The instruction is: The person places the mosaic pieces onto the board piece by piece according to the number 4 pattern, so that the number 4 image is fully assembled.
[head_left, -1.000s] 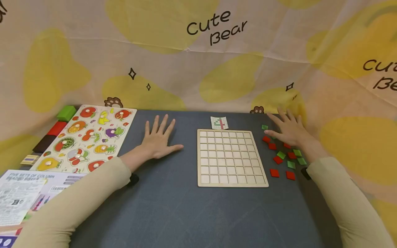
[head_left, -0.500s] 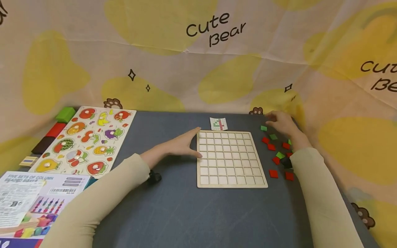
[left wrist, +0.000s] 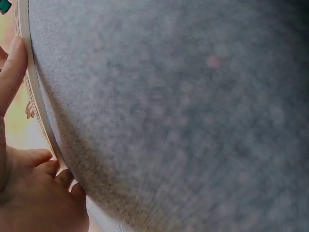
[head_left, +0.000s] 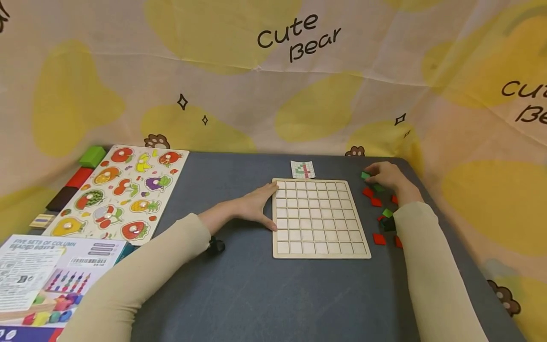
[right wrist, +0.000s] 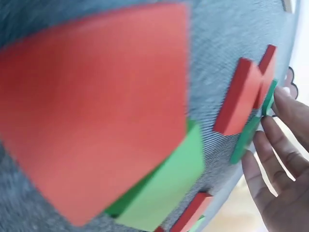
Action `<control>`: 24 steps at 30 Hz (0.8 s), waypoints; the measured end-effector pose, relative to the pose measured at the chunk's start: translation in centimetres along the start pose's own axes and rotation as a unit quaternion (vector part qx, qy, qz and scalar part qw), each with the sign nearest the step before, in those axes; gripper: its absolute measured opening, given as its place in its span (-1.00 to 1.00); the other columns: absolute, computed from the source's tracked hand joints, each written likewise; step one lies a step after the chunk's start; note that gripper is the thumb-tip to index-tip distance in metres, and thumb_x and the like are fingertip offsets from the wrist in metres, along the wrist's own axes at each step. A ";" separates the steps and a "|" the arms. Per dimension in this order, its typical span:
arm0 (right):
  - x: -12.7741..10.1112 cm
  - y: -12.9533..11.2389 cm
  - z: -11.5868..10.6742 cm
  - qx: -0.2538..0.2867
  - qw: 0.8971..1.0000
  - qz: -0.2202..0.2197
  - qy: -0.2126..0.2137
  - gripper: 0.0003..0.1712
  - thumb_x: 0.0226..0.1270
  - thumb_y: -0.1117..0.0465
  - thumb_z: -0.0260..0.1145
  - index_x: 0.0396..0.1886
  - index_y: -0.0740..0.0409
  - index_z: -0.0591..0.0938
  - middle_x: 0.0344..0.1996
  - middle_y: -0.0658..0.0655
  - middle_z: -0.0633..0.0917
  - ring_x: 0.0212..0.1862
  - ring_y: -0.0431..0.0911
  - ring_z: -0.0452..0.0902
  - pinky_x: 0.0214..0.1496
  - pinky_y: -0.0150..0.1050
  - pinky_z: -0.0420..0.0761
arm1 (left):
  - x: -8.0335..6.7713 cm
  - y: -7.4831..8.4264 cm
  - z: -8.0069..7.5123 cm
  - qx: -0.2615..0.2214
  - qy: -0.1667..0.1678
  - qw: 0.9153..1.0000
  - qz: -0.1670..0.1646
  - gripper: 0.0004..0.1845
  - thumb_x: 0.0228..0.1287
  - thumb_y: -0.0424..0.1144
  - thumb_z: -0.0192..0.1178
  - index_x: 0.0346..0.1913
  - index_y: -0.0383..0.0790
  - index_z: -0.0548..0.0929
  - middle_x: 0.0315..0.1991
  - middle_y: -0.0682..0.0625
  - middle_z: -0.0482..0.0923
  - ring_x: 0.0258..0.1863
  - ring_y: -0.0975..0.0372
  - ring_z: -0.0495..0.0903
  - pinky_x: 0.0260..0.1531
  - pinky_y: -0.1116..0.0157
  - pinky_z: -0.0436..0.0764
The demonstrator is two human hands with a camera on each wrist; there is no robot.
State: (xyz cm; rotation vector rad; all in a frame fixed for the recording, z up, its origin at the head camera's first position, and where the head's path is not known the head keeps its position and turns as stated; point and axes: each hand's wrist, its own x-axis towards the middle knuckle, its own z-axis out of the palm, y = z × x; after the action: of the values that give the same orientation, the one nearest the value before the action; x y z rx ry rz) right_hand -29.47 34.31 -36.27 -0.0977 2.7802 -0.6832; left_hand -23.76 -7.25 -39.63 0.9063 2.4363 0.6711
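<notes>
Left hand (head_left: pixel 256 205) lies flat on the dark table (head_left: pixel 239 285), fingers straight and together, fingertips against the left edge of the wooden grid board (head_left: pixel 318 218); thumb touches the board's edge lower down. Left wrist view confirms: fingers (left wrist: pixel 12 72) lie along the pale board edge, holding nothing. Forearm in a beige sleeve (head_left: pixel 141 280) runs back toward the body.

Right hand (head_left: pixel 386 178) is at the table's far right corner, fingers curled down over a green tile (head_left: pixel 365 175) at the top of the tile scatter. Contact is likely but whether it pinches the tile I cannot tell; right wrist view shows fingertips (right wrist: pixel 270 145) just beside a green tile's edge.

Board: pale wood, square cells, all bare, lying mid-table.

Red and green tiles (head_left: pixel 376 202) lie loose to the right of the board, partly hidden by the right forearm. A small pattern card (head_left: pixel 302 169) sits just beyond the board's far edge. Fruit peg puzzle (head_left: pixel 124 190) lies far left, coloured blocks (head_left: pixel 79 176) beside it, a printed box (head_left: pixel 38 270) nearer.
</notes>
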 end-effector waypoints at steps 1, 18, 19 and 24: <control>0.0 0.1 0.1 -0.005 1.000 -0.002 0.004 -0.47 0.46 0.19 0.22 0.33 0.33 0.46 0.27 0.50 0.47 0.31 0.36 0.34 0.37 0.28 0.35 | 0.0 0.0 0.0 0.004 0.001 1.000 -0.001 0.30 0.06 0.15 0.45 0.59 -0.31 -0.21 0.63 -0.20 -0.40 0.63 -0.07 -0.33 0.60 -0.07 -0.13; 0.4 -2.4 0.6 -0.086 0.992 -0.046 0.075 -0.81 0.32 0.33 0.32 -0.16 0.34 0.52 -0.17 0.38 0.61 -0.13 0.23 0.51 -0.12 0.04 0.52 | -0.4 0.8 0.1 0.048 0.005 0.998 -0.027 0.32 0.04 0.23 0.43 0.59 -0.29 -0.21 0.64 -0.16 -0.38 0.64 -0.04 -0.28 0.59 -0.08 -0.05; 0.4 -2.9 0.7 -0.073 0.993 -0.053 0.082 -0.82 0.33 0.34 0.32 -0.16 0.34 0.53 -0.18 0.37 0.61 -0.14 0.21 0.51 -0.13 0.03 0.51 | -0.4 0.8 0.1 0.049 0.006 0.998 -0.026 0.31 0.05 0.23 0.43 0.59 -0.29 -0.21 0.64 -0.16 -0.38 0.64 -0.05 -0.27 0.59 -0.08 -0.05; 0.9 -5.6 1.8 0.001 0.992 -0.109 0.070 -0.80 0.32 0.30 0.36 -0.12 0.30 0.59 -0.20 0.31 0.66 -0.14 0.11 0.54 -0.07 -0.10 0.51 | -0.4 0.7 0.1 0.054 0.006 0.998 -0.023 0.30 0.05 0.23 0.42 0.59 -0.31 -0.19 0.64 -0.18 -0.36 0.64 -0.05 -0.26 0.59 -0.06 -0.03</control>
State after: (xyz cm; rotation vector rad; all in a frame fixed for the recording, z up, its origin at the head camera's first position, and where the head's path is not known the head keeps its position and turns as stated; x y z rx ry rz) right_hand -29.80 28.46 -35.38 -0.3714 2.9320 -0.7707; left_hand -23.11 -6.97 -39.21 0.8876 2.5154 0.5347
